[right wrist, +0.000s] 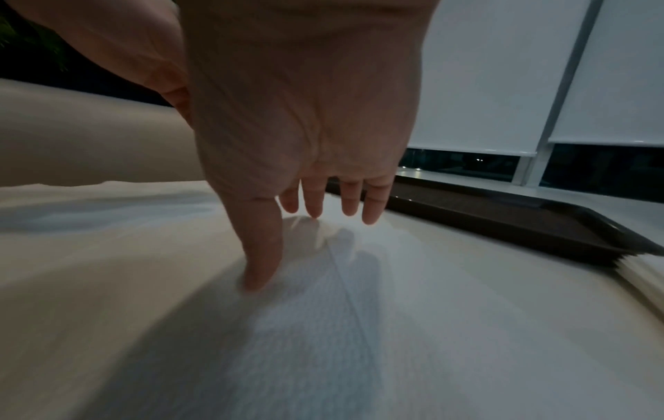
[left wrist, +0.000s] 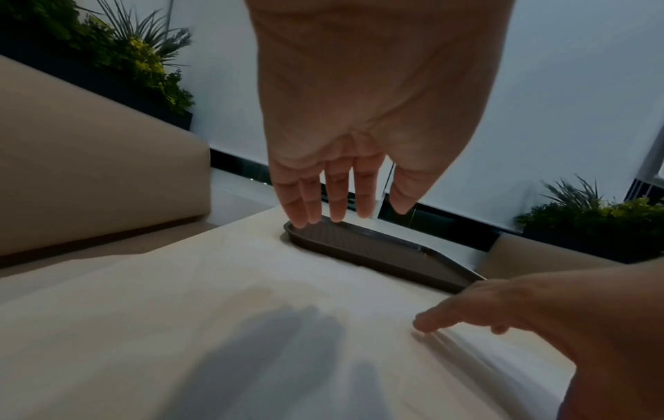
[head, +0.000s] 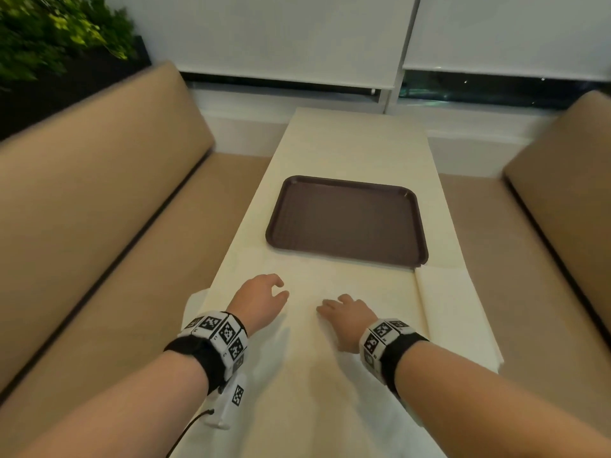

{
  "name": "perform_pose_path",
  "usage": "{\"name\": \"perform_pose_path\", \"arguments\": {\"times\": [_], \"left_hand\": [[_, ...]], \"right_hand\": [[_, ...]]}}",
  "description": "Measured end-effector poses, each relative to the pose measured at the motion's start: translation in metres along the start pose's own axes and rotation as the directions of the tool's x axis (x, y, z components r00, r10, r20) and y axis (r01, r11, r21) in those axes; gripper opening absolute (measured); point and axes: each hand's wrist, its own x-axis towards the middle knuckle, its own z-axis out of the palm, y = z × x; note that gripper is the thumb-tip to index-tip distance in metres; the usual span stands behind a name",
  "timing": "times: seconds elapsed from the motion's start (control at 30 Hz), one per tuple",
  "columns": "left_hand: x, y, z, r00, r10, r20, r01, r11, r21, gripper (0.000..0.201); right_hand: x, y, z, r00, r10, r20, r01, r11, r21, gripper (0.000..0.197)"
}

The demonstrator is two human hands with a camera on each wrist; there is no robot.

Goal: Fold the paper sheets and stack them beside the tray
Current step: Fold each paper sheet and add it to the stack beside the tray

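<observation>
Left hand (head: 256, 297) hovers palm-down above the paper sheet (head: 307, 342), fingers loose, gripping nothing. Right hand (head: 347, 317) rests on the same sheet, fingers spread, thumb (right wrist: 260, 255) pressing the paper. Hands sit apart, both on the near side of the brown tray (head: 347, 221). Folded stack (head: 456, 312) lies at the tray's near right corner. Tan benches (head: 99, 200) flank the table.

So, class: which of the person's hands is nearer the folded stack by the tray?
Right. The right hand rests on the sheet just left of the stack; the left hand hovers farther left, beyond it. Both sit short of the tray.
</observation>
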Motion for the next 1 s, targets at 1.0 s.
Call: {"name": "perform_pose_path", "arguments": {"times": [1.0], "left_hand": [[0.018,0.039,0.003,0.991,0.128,0.035,-0.106,0.923,-0.369,0.045]], "right_hand": [[-0.029,0.054,-0.099,0.974,0.092,-0.205,0.008,0.898,0.441,0.012]]}}
